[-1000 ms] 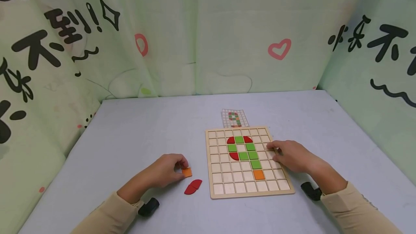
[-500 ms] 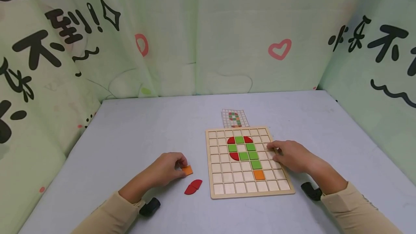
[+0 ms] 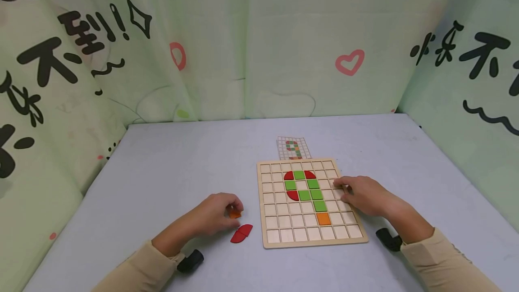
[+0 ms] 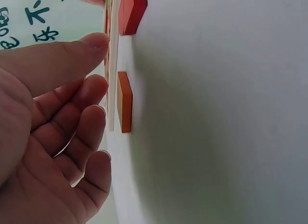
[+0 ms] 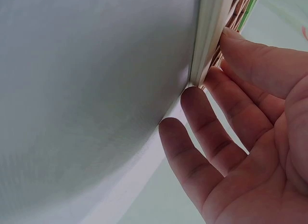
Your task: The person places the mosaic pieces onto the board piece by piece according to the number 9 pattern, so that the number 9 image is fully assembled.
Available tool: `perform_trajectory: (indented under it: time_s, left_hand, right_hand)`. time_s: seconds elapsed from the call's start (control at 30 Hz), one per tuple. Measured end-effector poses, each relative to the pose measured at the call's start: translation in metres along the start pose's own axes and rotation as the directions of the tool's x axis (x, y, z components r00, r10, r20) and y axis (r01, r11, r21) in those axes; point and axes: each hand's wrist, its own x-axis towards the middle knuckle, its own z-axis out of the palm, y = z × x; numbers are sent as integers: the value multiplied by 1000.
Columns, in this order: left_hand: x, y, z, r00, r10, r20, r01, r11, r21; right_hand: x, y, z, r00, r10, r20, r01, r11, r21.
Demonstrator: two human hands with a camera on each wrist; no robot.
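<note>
An orange square tile (image 3: 234,215) lies on the table just beyond the fingertips of my left hand (image 3: 216,213). In the left wrist view, the thumb and loosely curled fingers hover near that tile (image 4: 125,102) with a gap between. Two red quarter-round pieces (image 3: 241,234) lie side by side just nearer to me. My right hand (image 3: 366,196) rests on the right edge of the wooden grid board (image 3: 284,235), thumb and forefinger on its top. Red, green and orange pieces fill part of the grid in a 9-like shape, with one orange square (image 3: 323,218) lowest.
Behind the board lies a printed pattern card (image 3: 293,148), its near end covered by the board. A black wrist camera (image 3: 190,261) sits at the left cuff, another (image 3: 388,239) at the right. Printed curtains (image 3: 284,48) stand around the table.
My left hand has shifted slightly right, so its fingers now partly cover the orange tile in the head view. The right hand and the board hold still.
</note>
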Motion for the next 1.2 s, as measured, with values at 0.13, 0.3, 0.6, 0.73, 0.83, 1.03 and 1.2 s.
perform_trajectory:
  time_s: [0.13, 0.3, 0.6, 0.73, 0.83, 1.03, 1.2]
  left_hand:
    - [2, 5, 4, 1000, 19, 25, -18, 1000, -17]
    - [4, 8, 9, 997, 42, 58, -40, 999, -32]
    - [6, 12, 12, 995, 27, 93, -31, 999, 34]
    - [7, 15, 13, 996, 13, 92, -17, 999, 45]
    - [7, 15, 13, 996, 17, 84, -21, 998, 51]
    - [7, 16, 12, 997, 30, 76, -34, 998, 58]
    - [6, 15, 10, 997, 28, 66, -32, 998, 48]
  right_hand:
    - [0, 0, 1, 1000, -2, -1, 2, 1000, -1]
    - [0, 0, 1, 1000, -4, -6, 4, 1000, -6]
    - [1, 1, 1, 1000, -4, -7, 4, 1000, -2]
    - [1, 0, 2, 1000, -8, -9, 8, 1000, -5]
    - [1, 0, 2, 1000, -8, -10, 8, 1000, -6]
    - [0, -1, 1, 1000, -5, -7, 5, 1000, -7]
    - [0, -1, 1, 1000, -2, -2, 2, 1000, -6]
